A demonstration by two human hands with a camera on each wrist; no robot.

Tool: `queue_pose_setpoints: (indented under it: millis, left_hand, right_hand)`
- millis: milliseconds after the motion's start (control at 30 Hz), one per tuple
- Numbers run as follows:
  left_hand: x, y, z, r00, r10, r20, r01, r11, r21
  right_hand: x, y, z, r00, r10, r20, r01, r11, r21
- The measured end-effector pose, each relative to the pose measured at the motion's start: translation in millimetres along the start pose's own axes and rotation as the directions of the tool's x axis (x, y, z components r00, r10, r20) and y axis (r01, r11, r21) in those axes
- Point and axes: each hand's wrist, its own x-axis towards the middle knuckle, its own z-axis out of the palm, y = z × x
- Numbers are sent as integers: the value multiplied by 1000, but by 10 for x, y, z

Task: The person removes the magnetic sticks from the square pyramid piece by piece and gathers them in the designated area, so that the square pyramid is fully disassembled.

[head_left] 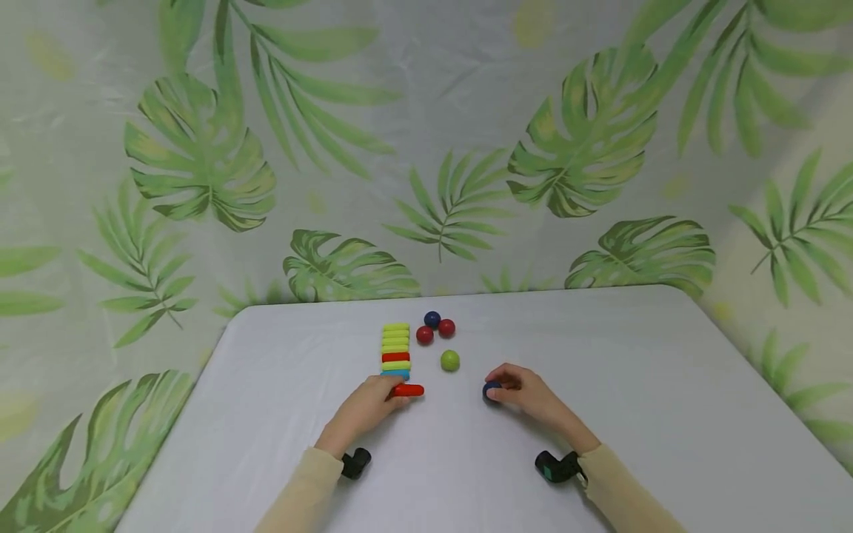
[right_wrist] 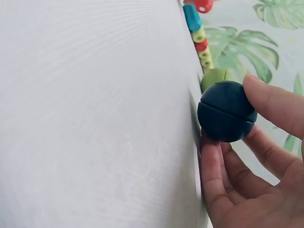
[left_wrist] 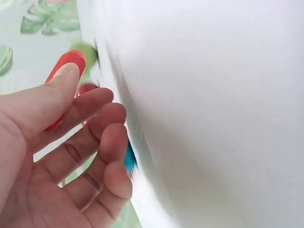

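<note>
In the head view my left hand point(head_left: 369, 403) pinches a red rounded stick point(head_left: 412, 390) between thumb and fingers. The stick lies crosswise just in front of a row of similar sticks, whose nearest one is blue point(head_left: 398, 374). The left wrist view shows the thumb on the red stick point(left_wrist: 77, 57), the other fingers loosely bent. My right hand point(head_left: 529, 396) grips a dark blue ball point(head_left: 492, 391) low over the white table. Seen from the right wrist, that ball point(right_wrist: 225, 111) has a groove around it and sits between thumb and fingertips.
The row holds several yellow-green sticks point(head_left: 396, 334) and one red stick point(head_left: 396, 357). A green ball point(head_left: 450, 360) lies between the hands, farther back. Two red balls point(head_left: 425, 335) and another dark blue ball point(head_left: 432, 320) cluster behind it. A leaf-patterned cloth point(head_left: 453, 89) hangs beyond the table point(head_left: 666, 385).
</note>
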Motion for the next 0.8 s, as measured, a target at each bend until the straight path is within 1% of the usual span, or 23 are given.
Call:
queue_pose_setpoints:
  millis: [33,133,267,367,533,600,800]
  left_hand:
    - [-18,-27,-19,1000,-17,-4,17,1000,11]
    - [-49,-83,-59,999,-40,-17,40,999,21]
    - [-55,-122,-76,996,-63,-58,63,998,4]
    - [-44,-137,-70,993,-68,-96,70,997,26]
    - [-5,-121,-51,986,-57,-155,73,992,98]
    - [17,-106,-50,985,-52,-167,69,993,98]
    - [94,-60,-47,984,-66,-165,80,993,84]
  right_hand:
    - [8,-12,-3,1000,5,-5,-5,1000,-5]
    - [46,-47,2,999,31,-27,-31,999,-15]
    - [147,-65,36,995,68,-77,-71,997,-31]
    - [255,-81,69,990,75,-117,-81,995,-53]
    - [471,-150,119,984,88,-152,-100,992,-73]
    - [552,-178,141,983,92,-158,-105,992,-74]
    - [720,-230,201,981,83,-177,-100,991,-86]
